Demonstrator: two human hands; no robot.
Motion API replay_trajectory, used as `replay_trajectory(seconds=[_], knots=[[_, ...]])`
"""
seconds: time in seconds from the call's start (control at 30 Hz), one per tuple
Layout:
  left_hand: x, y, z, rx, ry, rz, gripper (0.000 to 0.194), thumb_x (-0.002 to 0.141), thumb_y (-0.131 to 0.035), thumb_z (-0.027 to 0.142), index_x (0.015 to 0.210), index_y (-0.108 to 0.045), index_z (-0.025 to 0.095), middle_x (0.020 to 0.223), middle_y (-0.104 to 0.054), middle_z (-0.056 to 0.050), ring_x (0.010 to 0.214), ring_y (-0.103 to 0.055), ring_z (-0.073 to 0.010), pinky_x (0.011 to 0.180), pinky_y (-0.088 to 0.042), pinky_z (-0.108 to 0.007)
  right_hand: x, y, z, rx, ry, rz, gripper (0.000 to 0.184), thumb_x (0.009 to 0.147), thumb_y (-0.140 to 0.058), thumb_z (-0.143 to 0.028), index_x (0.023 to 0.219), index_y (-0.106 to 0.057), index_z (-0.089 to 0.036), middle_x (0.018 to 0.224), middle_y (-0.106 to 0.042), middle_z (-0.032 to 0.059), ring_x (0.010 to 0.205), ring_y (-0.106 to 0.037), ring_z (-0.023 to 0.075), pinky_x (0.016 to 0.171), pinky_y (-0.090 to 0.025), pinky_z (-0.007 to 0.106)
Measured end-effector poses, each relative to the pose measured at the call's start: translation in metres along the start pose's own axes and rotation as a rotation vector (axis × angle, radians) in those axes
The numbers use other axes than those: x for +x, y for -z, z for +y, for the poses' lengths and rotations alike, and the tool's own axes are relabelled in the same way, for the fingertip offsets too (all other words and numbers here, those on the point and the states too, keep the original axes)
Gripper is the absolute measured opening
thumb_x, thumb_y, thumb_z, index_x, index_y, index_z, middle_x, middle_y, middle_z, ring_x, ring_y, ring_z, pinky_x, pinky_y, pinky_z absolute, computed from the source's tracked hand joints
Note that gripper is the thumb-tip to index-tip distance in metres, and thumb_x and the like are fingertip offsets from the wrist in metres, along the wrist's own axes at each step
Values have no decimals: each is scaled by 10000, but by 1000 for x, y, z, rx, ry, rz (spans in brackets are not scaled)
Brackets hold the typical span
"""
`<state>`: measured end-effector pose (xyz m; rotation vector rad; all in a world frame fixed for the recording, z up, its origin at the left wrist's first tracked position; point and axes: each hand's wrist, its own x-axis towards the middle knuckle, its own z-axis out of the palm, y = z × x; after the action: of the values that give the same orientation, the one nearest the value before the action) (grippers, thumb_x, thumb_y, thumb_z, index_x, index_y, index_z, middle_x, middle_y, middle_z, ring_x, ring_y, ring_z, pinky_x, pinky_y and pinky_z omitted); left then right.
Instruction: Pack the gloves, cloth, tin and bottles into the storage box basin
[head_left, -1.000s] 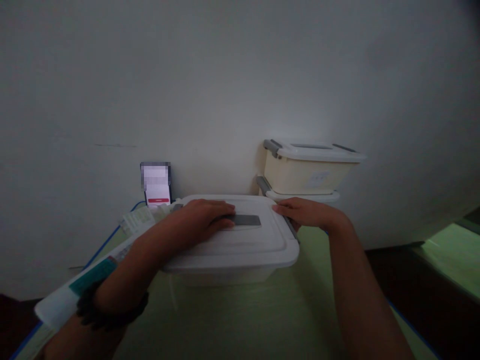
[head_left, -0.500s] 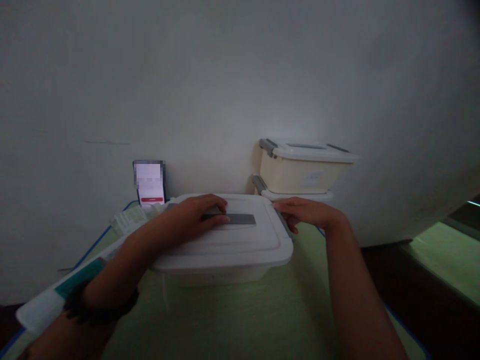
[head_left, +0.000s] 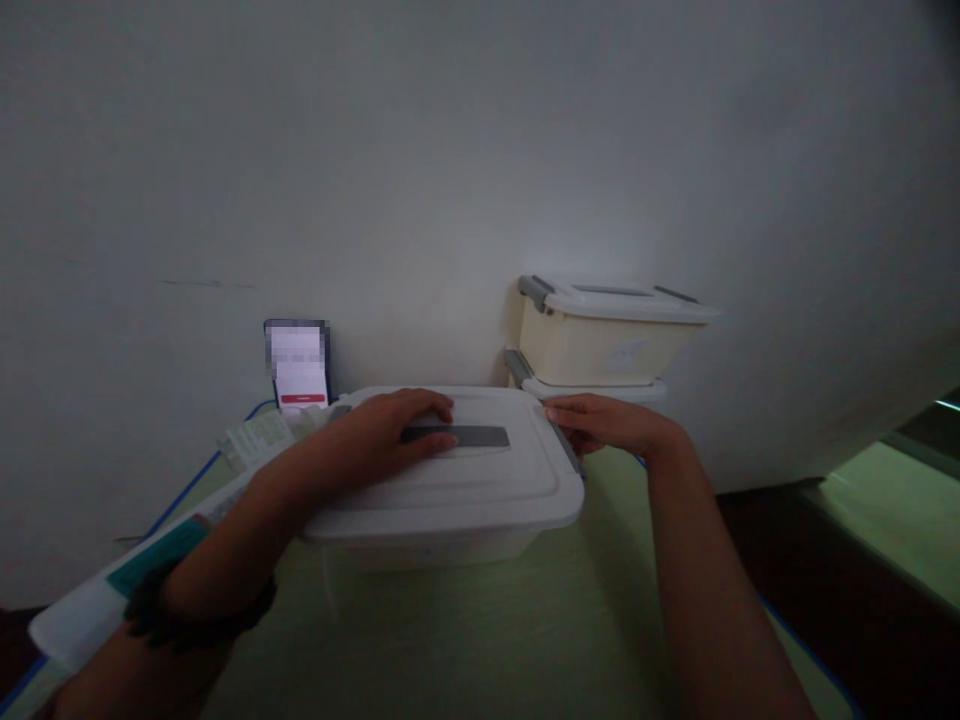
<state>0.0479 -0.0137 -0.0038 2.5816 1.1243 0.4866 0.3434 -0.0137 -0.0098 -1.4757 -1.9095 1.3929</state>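
A white plastic storage box (head_left: 450,505) with a closed lid stands on the green tabletop in front of me. My left hand (head_left: 394,430) lies flat on the lid, fingers stretched over the left end of the grey handle (head_left: 472,437). My right hand (head_left: 607,425) is curled on the grey clasp (head_left: 564,450) at the box's right edge, fingers pressed on it. A dark bead bracelet (head_left: 191,615) circles my left wrist.
Two cream lidded boxes (head_left: 607,335) are stacked against the white wall at the back right. A phone (head_left: 298,365) leans upright on the wall at the left. Papers and a white-and-teal package (head_left: 135,575) lie along the table's left side. The green table (head_left: 480,640) has a blue edge.
The view shifted slightly, so everything slid a little left in the picture. Both hands stay on the box; the right hand's fingers have settled closer onto the clasp.
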Motion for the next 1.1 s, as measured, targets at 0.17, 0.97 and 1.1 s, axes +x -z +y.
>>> replay_trajectory(seconds=[0.17,0.97,1.1], knots=[[1,0,1,5,6,5,353,816,-436,492,1029,-542,232,1160,-588,-46,1007,-560,-205,876,-402,-327,1,1,1,-18,9,14,496,773,-506,-539,1116,-556,-184,817,-572,29,665,-511,110,595,-459,231],[1,0,1,13,-7,1,351,824,-435,488,1046,-534,235,1162,-580,-45,1016,-552,-198,881,-398,-318,1,-3,-9,-179,33,55,468,793,-471,-534,1056,-556,-156,734,-520,14,597,-482,100,553,-470,232],[1,1,3,22,-7,0,350,823,-440,478,1044,-537,224,1153,-587,-44,1010,-556,-192,879,-395,-305,3,-6,-12,-170,27,58,475,790,-471,-543,1044,-553,-149,788,-545,33,626,-497,109,556,-464,233]])
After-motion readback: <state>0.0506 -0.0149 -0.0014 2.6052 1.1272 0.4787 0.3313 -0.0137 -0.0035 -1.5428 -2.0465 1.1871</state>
